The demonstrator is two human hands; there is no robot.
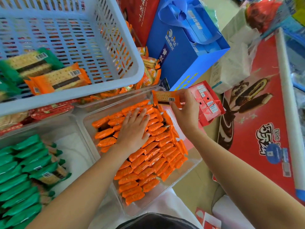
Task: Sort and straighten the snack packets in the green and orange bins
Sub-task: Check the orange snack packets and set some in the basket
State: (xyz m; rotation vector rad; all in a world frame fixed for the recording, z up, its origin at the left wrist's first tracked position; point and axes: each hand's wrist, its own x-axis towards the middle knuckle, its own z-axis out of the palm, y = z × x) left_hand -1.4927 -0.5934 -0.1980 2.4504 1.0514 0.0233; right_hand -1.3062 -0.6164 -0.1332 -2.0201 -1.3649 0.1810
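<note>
Packet [165, 98] pinched by right hand [185, 113]; left hand [134, 129] flat, spread, pressing rows [153, 156] in orange bin [193, 164]. We judge packet light, slick, crackers brittle: grip edges, don't squeeze.

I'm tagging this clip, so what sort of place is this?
Probably a small grocery shop. Clear bins hold rows of orange snack packets and green snack packets, an ice cream freezer stands on the right, and a blue gift bag sits behind.
</note>
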